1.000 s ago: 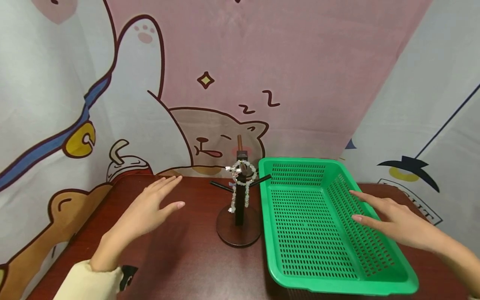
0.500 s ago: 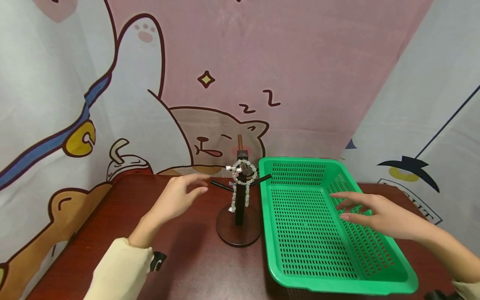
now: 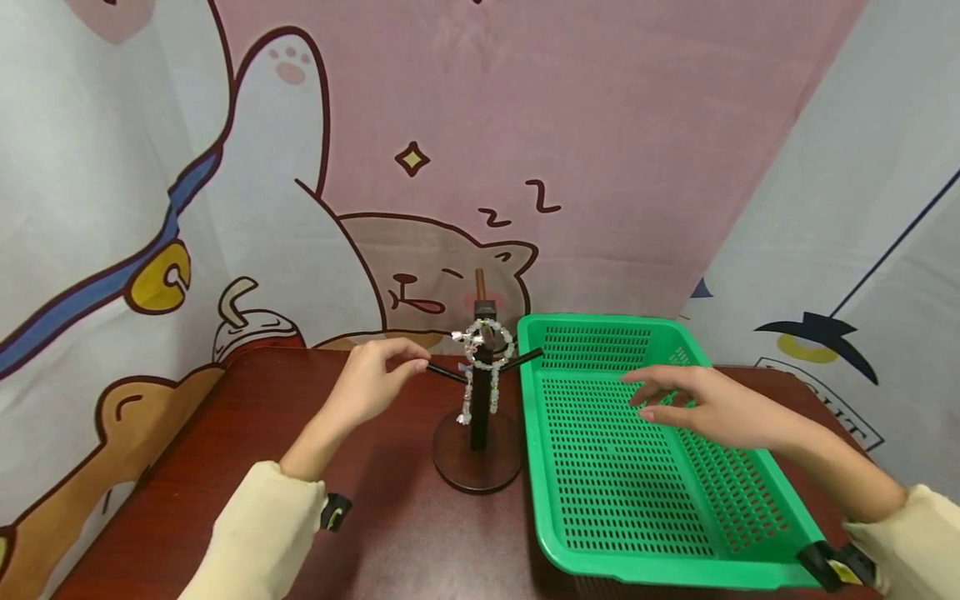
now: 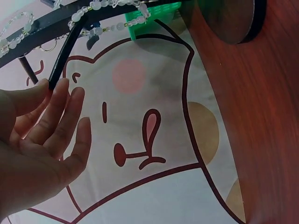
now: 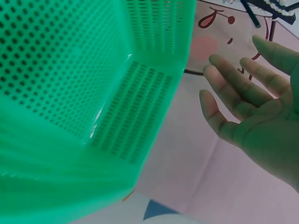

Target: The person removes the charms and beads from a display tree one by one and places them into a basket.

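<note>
Standing on the bench, the dark stand carries a bead bracelet; the left hand touches the stand's left peg, fingers loosely curved, gripping nothing. The right hand hovers right of the stand over the green basket, fingers relaxed.

The left wrist view shows fingertips meeting the peg.

The right wrist view shows spread fingers beside the basket wall.

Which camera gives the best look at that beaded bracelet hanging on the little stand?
The head view: the beaded bracelet hangs in full around the dark stand, beside the green basket. The left wrist view catches only a blurred stretch of beads along its top edge. The right wrist view shows just a few beads in its corner.
</note>
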A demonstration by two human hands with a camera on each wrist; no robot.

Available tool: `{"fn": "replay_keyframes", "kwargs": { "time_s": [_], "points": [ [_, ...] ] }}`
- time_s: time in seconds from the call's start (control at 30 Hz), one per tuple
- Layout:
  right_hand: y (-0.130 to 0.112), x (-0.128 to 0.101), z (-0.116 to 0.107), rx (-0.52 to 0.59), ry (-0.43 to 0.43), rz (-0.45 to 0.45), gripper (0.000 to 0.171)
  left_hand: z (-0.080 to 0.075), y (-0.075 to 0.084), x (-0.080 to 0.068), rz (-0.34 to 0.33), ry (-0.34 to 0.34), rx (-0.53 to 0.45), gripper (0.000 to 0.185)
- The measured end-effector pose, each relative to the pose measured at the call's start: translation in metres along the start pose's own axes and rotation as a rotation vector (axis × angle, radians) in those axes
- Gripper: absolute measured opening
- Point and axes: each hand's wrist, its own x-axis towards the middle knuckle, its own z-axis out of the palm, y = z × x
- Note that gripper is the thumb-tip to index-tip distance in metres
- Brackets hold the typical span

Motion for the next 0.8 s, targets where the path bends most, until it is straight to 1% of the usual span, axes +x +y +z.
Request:
{"fn": "replay_keyframes", "kwargs": {
  "time_s": [0.17,0.4,0.57,0.8],
  "points": [
    [-0.018,0.021,-0.002,0.019,-0.009,-0.030,0.040,0.000,0.001,0.000,-0.010,-0.004,-0.008,0.009],
    [-0.043,0.049,0.000,0.024,0.020,-0.084,0.032,0.000,0.000,0.000,-0.025,-0.021,-0.019,0.008],
    [-0.054,0.068,0.005,0.043,0.030,-0.119,0.028,0.000,0.001,0.000,-0.046,-0.028,-0.036,0.007],
    [-0.067,0.088,0.010,0.063,0.078,-0.121,0.021,0.000,0.001,0.001,-0.074,-0.039,-0.054,0.007]
  ]
}}
